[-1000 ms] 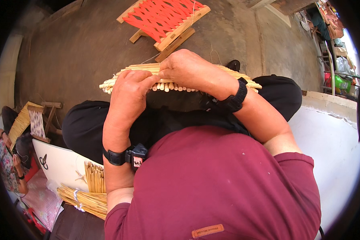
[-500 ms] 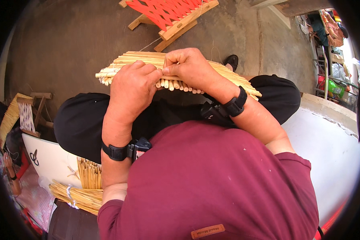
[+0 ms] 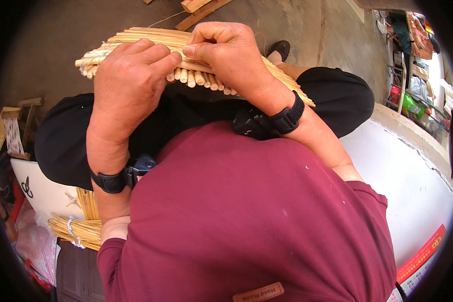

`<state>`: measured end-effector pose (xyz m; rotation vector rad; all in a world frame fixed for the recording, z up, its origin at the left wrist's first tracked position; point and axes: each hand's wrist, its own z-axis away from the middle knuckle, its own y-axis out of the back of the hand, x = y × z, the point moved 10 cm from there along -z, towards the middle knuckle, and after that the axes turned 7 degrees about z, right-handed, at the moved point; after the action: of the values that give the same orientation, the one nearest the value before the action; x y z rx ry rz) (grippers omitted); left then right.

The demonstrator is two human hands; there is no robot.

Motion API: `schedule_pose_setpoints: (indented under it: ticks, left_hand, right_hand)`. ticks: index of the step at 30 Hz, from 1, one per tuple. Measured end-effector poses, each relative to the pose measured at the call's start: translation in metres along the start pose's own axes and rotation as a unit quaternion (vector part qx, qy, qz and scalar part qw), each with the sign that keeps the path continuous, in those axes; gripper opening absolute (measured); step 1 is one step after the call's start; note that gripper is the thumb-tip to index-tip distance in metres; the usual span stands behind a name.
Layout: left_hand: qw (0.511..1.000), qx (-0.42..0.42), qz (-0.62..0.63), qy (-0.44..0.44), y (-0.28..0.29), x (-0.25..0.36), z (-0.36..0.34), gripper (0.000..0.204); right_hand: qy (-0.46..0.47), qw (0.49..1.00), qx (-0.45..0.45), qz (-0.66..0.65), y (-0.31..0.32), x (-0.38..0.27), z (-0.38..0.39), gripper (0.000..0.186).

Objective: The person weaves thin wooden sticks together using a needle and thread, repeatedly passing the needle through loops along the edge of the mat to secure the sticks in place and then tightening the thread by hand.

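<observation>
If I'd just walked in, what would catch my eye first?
Probably the maroon shirt, filling the lower middle. Above it, near the top, the left hand and right hand are close together at a slatted row of pale sticks. At the edges, a tied bundle of sticks lies lower left and a red strip shows lower right.

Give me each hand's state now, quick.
Left hand: closed on the stick mat.
Right hand: pinched closed over the stick mat; whether it holds anything cannot be told.
</observation>
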<state>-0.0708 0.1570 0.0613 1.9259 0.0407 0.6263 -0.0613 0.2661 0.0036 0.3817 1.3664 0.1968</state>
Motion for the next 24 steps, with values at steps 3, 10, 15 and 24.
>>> schedule_pose_setpoints:
  ticks: [3, 10, 15, 24]
  left_hand:
    - [1.0, -0.005, -0.022, -0.006, 0.005, 0.005, 0.0, 0.011]
    - [0.999, -0.031, -0.004, 0.017, -0.006, -0.002, 0.006, 0.038]
    - [0.982, -0.084, 0.143, 0.093, -0.02, -0.011, 0.014, 0.041]
    - [0.921, -0.228, 0.257, 0.185, -0.038, 0.003, 0.046, 0.042]
  right_hand:
    - [-0.03, 0.998, -0.005, -0.054, 0.0, 0.001, 0.002, 0.011]
    - [0.0, 0.991, -0.076, 0.11, -0.001, -0.009, -0.007, 0.018]
    - [0.114, 0.957, 0.022, 0.265, 0.026, -0.024, 0.016, 0.027]
    - [0.069, 0.942, -0.107, 0.31, 0.029, -0.017, 0.046, 0.022]
